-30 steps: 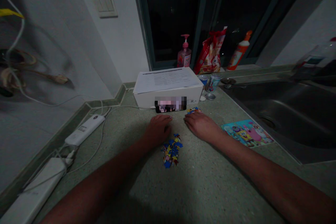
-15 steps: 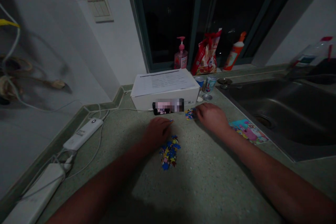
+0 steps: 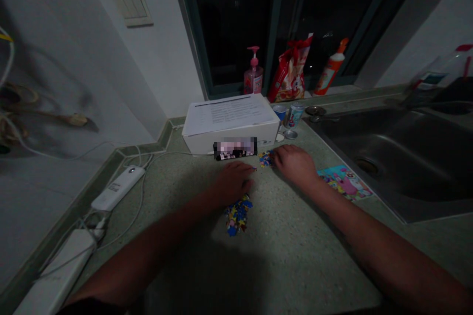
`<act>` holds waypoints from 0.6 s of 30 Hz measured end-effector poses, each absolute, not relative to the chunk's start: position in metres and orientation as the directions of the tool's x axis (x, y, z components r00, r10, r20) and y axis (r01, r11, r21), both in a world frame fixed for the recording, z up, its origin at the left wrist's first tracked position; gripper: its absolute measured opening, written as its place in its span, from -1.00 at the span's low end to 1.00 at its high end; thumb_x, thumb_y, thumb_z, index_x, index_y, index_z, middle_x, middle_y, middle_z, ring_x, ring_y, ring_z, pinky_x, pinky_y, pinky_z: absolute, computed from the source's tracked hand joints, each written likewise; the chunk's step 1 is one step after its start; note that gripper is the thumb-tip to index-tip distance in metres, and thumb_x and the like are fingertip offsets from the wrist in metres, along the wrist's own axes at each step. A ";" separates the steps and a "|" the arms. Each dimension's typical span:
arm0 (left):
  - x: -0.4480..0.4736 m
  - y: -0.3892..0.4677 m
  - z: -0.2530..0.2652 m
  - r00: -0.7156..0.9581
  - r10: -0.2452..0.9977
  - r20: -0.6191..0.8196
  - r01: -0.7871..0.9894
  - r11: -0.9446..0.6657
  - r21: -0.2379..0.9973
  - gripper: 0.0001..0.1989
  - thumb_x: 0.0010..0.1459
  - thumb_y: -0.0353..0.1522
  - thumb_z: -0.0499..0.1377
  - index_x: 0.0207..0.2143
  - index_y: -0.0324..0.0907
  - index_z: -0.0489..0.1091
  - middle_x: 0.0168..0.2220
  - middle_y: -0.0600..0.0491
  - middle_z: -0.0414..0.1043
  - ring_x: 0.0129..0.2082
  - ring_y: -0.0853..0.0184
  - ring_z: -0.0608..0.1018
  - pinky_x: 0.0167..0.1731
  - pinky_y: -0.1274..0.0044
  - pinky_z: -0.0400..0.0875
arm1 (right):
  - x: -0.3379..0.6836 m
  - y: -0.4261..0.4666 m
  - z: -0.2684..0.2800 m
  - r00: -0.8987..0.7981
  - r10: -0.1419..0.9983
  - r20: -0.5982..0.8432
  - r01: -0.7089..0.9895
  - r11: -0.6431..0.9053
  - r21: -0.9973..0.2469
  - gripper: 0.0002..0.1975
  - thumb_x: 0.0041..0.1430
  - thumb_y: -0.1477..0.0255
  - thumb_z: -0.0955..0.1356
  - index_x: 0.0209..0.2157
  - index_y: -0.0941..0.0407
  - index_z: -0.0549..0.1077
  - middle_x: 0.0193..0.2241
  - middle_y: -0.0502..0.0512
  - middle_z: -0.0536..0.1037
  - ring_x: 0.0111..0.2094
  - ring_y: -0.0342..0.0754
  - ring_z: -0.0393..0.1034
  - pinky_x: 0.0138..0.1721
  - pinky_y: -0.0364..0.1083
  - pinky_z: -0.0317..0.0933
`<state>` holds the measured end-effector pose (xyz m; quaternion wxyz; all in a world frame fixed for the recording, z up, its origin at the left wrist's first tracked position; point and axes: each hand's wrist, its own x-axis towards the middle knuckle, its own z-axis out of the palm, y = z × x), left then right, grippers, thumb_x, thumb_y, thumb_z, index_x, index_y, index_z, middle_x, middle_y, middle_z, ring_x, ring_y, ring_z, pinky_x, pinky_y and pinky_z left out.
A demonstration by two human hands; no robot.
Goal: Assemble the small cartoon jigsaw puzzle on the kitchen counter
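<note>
My left hand (image 3: 233, 182) is over the counter with its fingers closed. A tiny jigsaw puzzle piece (image 3: 254, 169) shows at its fingertips. Just below that hand lies a loose pile of small blue, yellow and brown puzzle pieces (image 3: 237, 216), partly covered by it. A smaller cluster of colourful puzzle pieces (image 3: 265, 158) lies farther back. Curled at this cluster's right edge are the fingers of my right hand (image 3: 295, 163); what they pinch is hidden. By my right wrist is a bright picture card (image 3: 345, 182) with a pink figure on it.
A lit phone (image 3: 235, 148) leans against a white box (image 3: 231, 125) with a printed sheet on top. Behind the right hand stand cans (image 3: 295, 115) and lids (image 3: 290, 135). A steel sink (image 3: 399, 157) borders the right. Cables and a white power bank (image 3: 118, 188) lie left.
My left hand has moved right with the small piece, closer to the far cluster. My right hand stays at the cluster's edge. The camera view has shifted slightly.
</note>
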<state>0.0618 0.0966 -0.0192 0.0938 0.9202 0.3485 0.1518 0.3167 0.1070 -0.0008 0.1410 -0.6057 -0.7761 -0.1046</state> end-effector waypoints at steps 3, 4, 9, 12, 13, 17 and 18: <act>0.080 0.105 -0.017 0.751 0.626 0.210 0.567 -0.774 0.280 -0.65 0.38 -0.35 0.18 0.18 -0.18 0.47 0.18 -0.09 0.53 0.22 0.11 0.50 0.29 0.18 0.33 | 0.316 0.106 -0.001 -0.232 0.911 0.341 0.969 0.247 0.001 -0.72 0.41 0.42 0.25 -0.22 0.16 0.60 -0.25 0.31 0.66 -0.22 0.17 0.51 -0.19 0.04 0.23; 0.085 0.107 -0.017 0.757 0.618 0.212 0.554 -0.779 0.292 -0.65 0.38 -0.35 0.19 0.17 -0.19 0.48 0.19 -0.09 0.53 0.22 0.10 0.50 0.28 0.19 0.35 | 0.315 0.106 -0.002 -0.234 0.911 0.341 0.969 0.246 0.008 -0.71 0.42 0.41 0.25 -0.23 0.16 0.60 -0.25 0.29 0.66 -0.23 0.16 0.51 -0.19 0.04 0.23; 0.077 0.101 -0.012 0.703 0.661 0.262 0.553 -0.740 0.383 -0.68 0.39 -0.39 0.16 0.16 -0.16 0.48 0.17 -0.09 0.55 0.22 0.13 0.51 0.30 0.19 0.33 | 0.317 0.104 -0.002 -0.240 0.894 0.379 0.964 0.265 -0.016 -0.71 0.43 0.40 0.25 -0.16 0.15 0.61 -0.23 0.26 0.67 -0.19 0.14 0.52 -0.14 0.03 0.27; 0.047 0.082 -0.009 0.615 0.743 0.265 0.620 -0.663 0.419 -0.70 0.39 -0.38 0.16 0.13 -0.13 0.50 0.13 -0.08 0.57 0.17 0.12 0.53 0.26 0.17 0.38 | 0.314 0.101 -0.003 -0.293 0.864 0.410 0.934 0.350 -0.070 -0.70 0.43 0.41 0.25 -0.07 0.15 0.61 -0.14 0.25 0.68 -0.13 0.15 0.53 -0.05 0.07 0.33; 0.036 0.073 -0.008 0.610 0.749 0.259 0.629 -0.656 0.417 -0.72 0.40 -0.37 0.16 0.11 -0.12 0.51 0.13 -0.08 0.57 0.16 0.11 0.54 0.26 0.14 0.37 | 0.311 0.100 -0.004 -0.326 0.848 0.418 0.913 0.397 -0.093 -0.70 0.44 0.41 0.25 -0.05 0.15 0.62 -0.11 0.25 0.68 -0.10 0.15 0.54 -0.02 0.08 0.34; 0.003 0.043 -0.009 0.591 0.764 0.258 0.652 -0.641 0.405 -0.70 0.43 -0.32 0.13 0.14 -0.11 0.50 0.17 -0.10 0.54 0.17 0.09 0.53 0.23 0.12 0.38 | 0.292 0.088 -0.010 -0.541 0.735 0.409 0.744 0.645 -0.175 -0.71 0.46 0.39 0.28 0.01 0.10 0.61 -0.01 0.23 0.67 0.05 0.15 0.51 0.14 0.18 0.33; -0.002 0.037 -0.009 0.575 0.773 0.269 0.663 -0.632 0.401 -0.68 0.44 -0.30 0.13 0.16 -0.11 0.49 0.17 -0.10 0.54 0.18 0.09 0.52 0.24 0.11 0.37 | 0.287 0.084 -0.012 -0.596 0.703 0.388 0.695 0.694 -0.189 -0.71 0.46 0.39 0.28 0.03 0.08 0.61 0.01 0.22 0.66 0.07 0.14 0.51 0.17 0.18 0.32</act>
